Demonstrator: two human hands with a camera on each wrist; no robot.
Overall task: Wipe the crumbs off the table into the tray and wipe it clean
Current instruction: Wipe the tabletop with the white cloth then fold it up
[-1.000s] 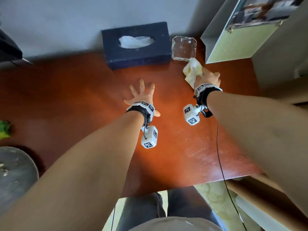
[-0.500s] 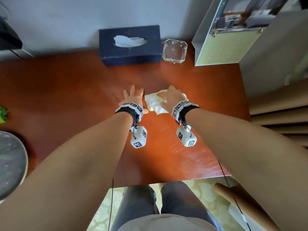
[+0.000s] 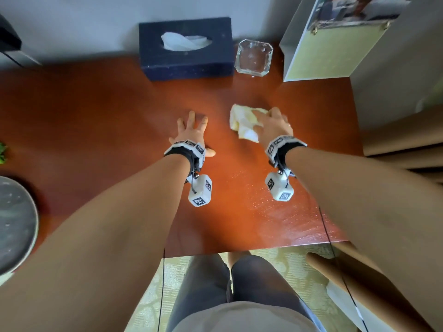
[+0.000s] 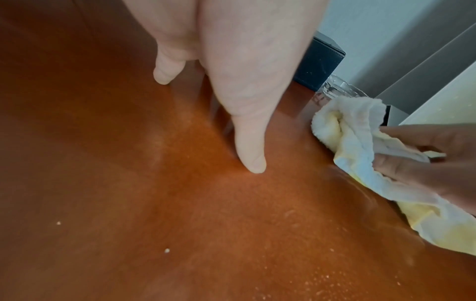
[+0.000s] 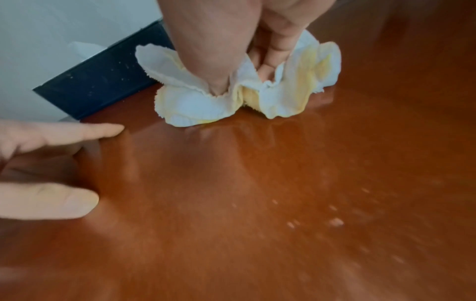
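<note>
A crumpled yellow-and-white cloth [image 3: 241, 119] [image 4: 355, 142] [image 5: 201, 101] lies on the red-brown table [image 3: 96, 116]. My right hand [image 3: 272, 124] [image 5: 231, 40] grips it from above, fingers dug into its folds, pressing it to the wood. To its left, my left hand [image 3: 191, 130] [image 4: 244, 81] lies flat with fingers spread, a short gap from the cloth. Small pale crumbs [image 4: 167, 250] [image 5: 335, 222] dot the table nearer to me. A round grey tray [image 3: 14, 224] shows at the left edge.
A dark blue tissue box [image 3: 187, 49] and a clear glass dish [image 3: 254, 57] stand at the back by the wall. A white box [image 3: 323, 49] occupies the back right corner. A wooden chair part [image 3: 335, 274] is off the front right edge.
My right hand dragged the cloth from the back right by the glass dish toward the centre beside my left hand, then a little back to the right. The left hand stayed flat.
</note>
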